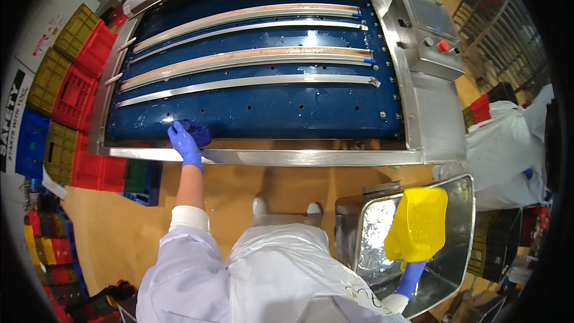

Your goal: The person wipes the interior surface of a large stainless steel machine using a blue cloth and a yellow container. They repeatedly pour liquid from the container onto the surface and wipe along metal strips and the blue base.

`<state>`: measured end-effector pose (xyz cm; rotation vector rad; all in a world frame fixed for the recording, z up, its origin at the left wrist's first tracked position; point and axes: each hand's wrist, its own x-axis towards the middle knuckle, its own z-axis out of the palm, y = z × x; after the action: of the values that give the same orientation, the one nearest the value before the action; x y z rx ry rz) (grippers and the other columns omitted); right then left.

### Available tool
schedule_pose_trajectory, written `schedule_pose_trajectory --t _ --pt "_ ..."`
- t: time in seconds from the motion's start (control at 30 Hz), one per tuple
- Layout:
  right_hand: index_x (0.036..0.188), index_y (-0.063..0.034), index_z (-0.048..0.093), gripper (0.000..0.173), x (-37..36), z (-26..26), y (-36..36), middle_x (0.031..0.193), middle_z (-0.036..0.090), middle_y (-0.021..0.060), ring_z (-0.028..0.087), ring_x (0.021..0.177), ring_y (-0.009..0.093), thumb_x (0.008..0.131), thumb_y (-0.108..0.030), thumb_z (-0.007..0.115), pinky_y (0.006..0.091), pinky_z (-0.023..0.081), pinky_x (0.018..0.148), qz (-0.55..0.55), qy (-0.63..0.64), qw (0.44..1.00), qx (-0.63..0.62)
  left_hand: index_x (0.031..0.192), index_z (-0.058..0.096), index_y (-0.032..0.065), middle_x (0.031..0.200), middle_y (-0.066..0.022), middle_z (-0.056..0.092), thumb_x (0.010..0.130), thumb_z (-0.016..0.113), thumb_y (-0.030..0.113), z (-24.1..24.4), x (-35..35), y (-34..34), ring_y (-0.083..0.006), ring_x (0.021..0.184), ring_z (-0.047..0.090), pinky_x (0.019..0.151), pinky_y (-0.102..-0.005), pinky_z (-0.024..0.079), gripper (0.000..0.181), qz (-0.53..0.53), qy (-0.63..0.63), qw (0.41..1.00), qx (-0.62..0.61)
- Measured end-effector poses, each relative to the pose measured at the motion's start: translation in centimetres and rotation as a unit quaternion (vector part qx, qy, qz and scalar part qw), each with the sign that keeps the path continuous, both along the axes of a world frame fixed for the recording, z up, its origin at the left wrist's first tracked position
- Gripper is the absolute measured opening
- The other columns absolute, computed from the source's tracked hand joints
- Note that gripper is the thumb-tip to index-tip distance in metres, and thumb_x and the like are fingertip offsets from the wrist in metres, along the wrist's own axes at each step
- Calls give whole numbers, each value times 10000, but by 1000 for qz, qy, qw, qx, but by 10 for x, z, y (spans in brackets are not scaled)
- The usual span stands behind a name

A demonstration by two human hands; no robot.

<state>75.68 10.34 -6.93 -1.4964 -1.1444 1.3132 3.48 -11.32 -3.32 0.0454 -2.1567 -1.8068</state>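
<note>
My left hand (184, 141), in a blue glove, is at the front edge of a blue conveyor belt (273, 119). It grips a bunched dark blue cloth (197, 133) that lies against the belt. My right hand (411, 276), also gloved in blue, holds a yellow plastic scoop (419, 222) by its handle; the scoop hides most of the fingers. Beneath the scoop is a stainless steel tub (453, 278) with a shiny inner wall. Droplets and wet patches show on the belt, which has a row of small holes near my side.
Metal bars (251, 83) cross the belt within a steel frame (309, 158). A control box (432, 31) with a red button stands at the right. Stacked crates (74, 98) line the left side. Someone in a white apron (502, 157) is close by on the right.
</note>
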Motion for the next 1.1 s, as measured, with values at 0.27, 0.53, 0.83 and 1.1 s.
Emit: schedule_pose_trajectory --t 0.27,0.53,0.83,1.1 --pt "1071 18 597 342 -157 101 61 765 614 55 544 638 109 791 -173 641 265 426 549 115 -120 981 102 1008 594 11 891 -107 630 978 499 303 0 -32 0 -206 776 575 746 -345 474 308 -153 -1 988 -5" --pt "1032 13 634 443 -339 155 111 992 647 271 610 964 431 767 -340 679 484 487 824 171 -504 814 233 1017 614 43 813 -98 623 920 576 310 97 -38 55 -228 762 639 716 -371 535 287 -260 46 940 -218" --pt "1050 -34 639 357 -408 189 129 999 643 269 605 969 432 771 -258 631 493 485 839 231 -465 786 335 791 680 105 799 -99 654 761 675 179 107 121 93 -315 779 611 746 -436 478 80 -443 288 826 -197" --pt "989 -35 625 318 -532 229 118 743 613 67 593 595 145 747 -215 723 295 474 513 265 -139 944 143 927 674 72 885 -104 656 774 717 201 168 235 113 -302 874 598 831 -405 463 205 -523 258 811 -44"
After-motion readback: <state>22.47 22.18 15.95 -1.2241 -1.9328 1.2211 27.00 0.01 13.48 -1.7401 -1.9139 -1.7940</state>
